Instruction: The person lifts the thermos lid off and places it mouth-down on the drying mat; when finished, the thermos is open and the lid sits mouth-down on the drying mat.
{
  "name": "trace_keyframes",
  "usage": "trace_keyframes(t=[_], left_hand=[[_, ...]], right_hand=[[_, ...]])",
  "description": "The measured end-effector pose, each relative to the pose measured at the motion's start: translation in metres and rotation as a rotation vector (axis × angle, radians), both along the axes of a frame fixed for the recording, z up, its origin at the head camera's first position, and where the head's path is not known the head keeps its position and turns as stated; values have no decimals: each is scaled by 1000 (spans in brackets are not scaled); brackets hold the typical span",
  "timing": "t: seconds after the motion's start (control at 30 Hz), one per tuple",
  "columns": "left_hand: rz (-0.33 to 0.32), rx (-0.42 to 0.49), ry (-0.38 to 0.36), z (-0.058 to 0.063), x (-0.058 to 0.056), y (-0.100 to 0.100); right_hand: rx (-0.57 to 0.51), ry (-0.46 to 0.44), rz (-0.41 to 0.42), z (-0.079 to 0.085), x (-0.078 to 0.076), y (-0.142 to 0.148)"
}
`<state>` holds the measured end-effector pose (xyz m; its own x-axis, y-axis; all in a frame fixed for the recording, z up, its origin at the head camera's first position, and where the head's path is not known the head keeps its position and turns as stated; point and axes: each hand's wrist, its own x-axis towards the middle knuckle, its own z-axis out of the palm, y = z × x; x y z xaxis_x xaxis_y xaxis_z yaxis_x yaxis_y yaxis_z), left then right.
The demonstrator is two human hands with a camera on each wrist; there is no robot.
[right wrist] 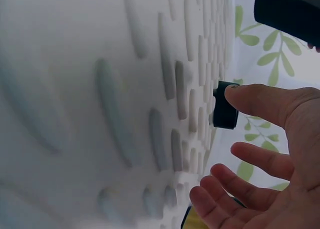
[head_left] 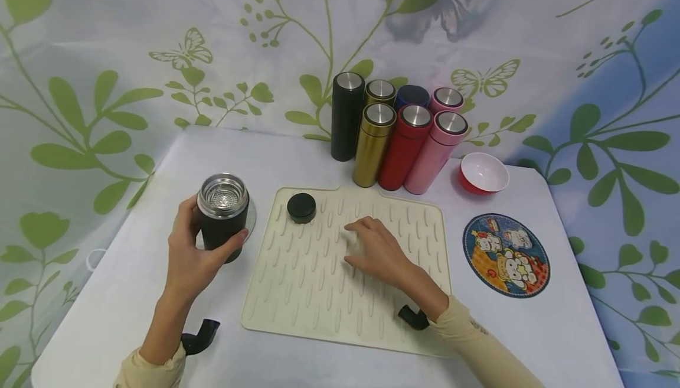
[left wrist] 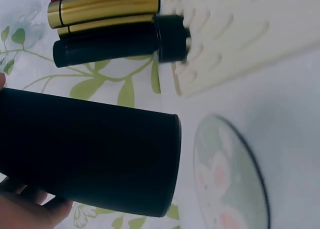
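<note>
A black thermos flask [head_left: 222,231] with its lid off stands upright in my left hand [head_left: 192,255], whose thumb and fingers wrap its sides. A steel strainer [head_left: 224,193] shows in its mouth. In the left wrist view the flask's base [left wrist: 172,164] hangs above a round coaster [left wrist: 227,174] with a printed picture. The black lid [head_left: 301,207] sits on the cream ridged mat [head_left: 319,293], toward its far left corner. My right hand [head_left: 379,252] hovers over the mat, right of the lid, thumb and fingers apart with nothing between them.
Behind the mat several flasks stand close together, among them black [head_left: 345,122], gold [head_left: 373,149], red [head_left: 401,155] and pink [head_left: 432,157] ones. A red bowl [head_left: 480,176] and a printed round mat [head_left: 507,256] lie to the right. A patterned cloth [head_left: 255,69] hangs behind the table.
</note>
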<state>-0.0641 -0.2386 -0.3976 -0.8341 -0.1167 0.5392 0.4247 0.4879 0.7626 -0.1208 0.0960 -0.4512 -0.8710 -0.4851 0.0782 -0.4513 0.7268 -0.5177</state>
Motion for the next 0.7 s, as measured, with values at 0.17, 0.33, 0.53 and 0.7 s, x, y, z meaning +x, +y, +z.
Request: trace_keyframes(t=[0.17, 0.33, 0.53, 0.7], left_hand=[[47, -31, -67, 6, -13, -13], [100, -42, -189, 14, -24, -27], [121, -89, -143, 18, -40, -50], [169, -142, -117, 18, -56, -65]], right_hand=[[9, 66, 16, -3, 19, 21], [41, 100, -32, -8, 39, 49], [74, 97, -106, -12, 59, 76], [92, 103, -180, -13, 73, 91]])
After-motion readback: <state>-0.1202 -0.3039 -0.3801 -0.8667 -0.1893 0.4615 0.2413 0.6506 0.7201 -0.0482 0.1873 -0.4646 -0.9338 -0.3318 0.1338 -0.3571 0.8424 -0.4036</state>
